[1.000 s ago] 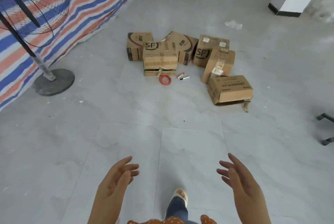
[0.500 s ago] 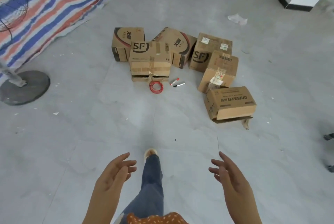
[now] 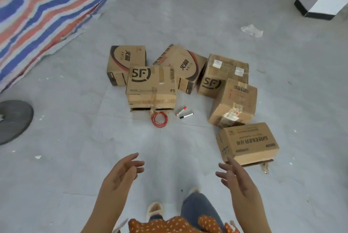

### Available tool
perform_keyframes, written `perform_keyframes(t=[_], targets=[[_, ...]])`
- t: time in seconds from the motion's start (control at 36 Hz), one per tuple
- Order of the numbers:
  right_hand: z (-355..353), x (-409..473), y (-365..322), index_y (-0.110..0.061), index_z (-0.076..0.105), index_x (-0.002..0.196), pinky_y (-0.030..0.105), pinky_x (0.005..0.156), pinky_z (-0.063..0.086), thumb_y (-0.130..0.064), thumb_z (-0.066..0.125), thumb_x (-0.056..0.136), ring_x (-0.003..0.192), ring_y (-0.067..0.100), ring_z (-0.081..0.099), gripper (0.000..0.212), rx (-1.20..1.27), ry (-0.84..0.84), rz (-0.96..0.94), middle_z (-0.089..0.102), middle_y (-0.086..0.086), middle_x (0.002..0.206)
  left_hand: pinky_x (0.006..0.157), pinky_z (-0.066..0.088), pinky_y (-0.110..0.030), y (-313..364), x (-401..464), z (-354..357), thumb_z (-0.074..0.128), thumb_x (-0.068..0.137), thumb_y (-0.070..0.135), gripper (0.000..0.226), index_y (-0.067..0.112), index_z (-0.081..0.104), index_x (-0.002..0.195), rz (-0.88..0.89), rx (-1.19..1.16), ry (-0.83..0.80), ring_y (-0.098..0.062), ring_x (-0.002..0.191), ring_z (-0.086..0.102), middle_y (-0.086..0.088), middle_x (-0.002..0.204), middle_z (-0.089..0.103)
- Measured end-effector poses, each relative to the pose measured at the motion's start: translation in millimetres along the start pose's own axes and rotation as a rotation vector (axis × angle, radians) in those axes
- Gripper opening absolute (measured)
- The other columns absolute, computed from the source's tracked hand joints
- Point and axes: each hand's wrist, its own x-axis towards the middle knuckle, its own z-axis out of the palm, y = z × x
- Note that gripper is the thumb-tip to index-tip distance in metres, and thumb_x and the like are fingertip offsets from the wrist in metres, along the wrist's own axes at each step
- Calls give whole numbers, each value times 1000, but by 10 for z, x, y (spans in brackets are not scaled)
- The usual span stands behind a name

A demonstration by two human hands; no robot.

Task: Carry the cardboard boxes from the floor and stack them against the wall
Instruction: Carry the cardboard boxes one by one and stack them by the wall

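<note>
Both the left hand (image 3: 122,175) and the right hand (image 3: 238,181) hang relaxed, empty. Nearest cardboard box (image 3: 247,143) lies at two o'clock; best to crouch, grip opposite sides, support its sagging bottom flap.

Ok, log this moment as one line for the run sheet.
phase: approach | left hand: open, empty | right hand: open, empty | cardboard boxes: six on floor, none lifted | nearest: GREENER box, by right hand
</note>
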Motion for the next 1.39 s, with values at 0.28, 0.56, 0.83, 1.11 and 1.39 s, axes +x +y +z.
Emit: perform_keyframes(t=[0.28,0.56,0.83,1.11,1.39], targets=[[-42,1976,-399,-30,48,119,20,83,46,-8,44,97,81,-19,59,30,-133,-168,-20,60,-17,102,88,49,-32,375,1364,837,45,97,7,28,24,65,107,-81,-27,161,-9,88,69,7,94,72],[-332,4054,-1175,-34,52,120,12,83,45,-22,50,98,95,-2,63,25,-276,-354,-123,64,-21,104,83,51,-24,925,2550,1980,46,97,7,27,27,61,105,-202,-77,224,-5,88,67,14,92,72],[460,5491,-1399,-40,46,126,13,82,46,-23,43,100,97,-1,62,31,-355,-523,-155,64,-20,107,80,49,-19,938,3533,2195,45,97,15,23,35,57,101,-334,-133,338,-12,91,66,10,98,67],[1492,6937,-1464,-31,50,130,-1,69,41,-24,43,101,91,-5,58,30,-528,-619,-128,66,-8,104,96,46,-35,497,4739,2184,45,100,15,22,22,56,117,-541,-174,352,-22,102,62,-4,108,66],[2844,8550,-401,-20,50,137,37,92,49,-23,46,100,107,23,60,38,-739,-732,-101,63,3,109,95,46,-31,-940,6432,2553,47,99,26,31,21,51,129,-829,-230,302,-19,105,57,0,118,60]])
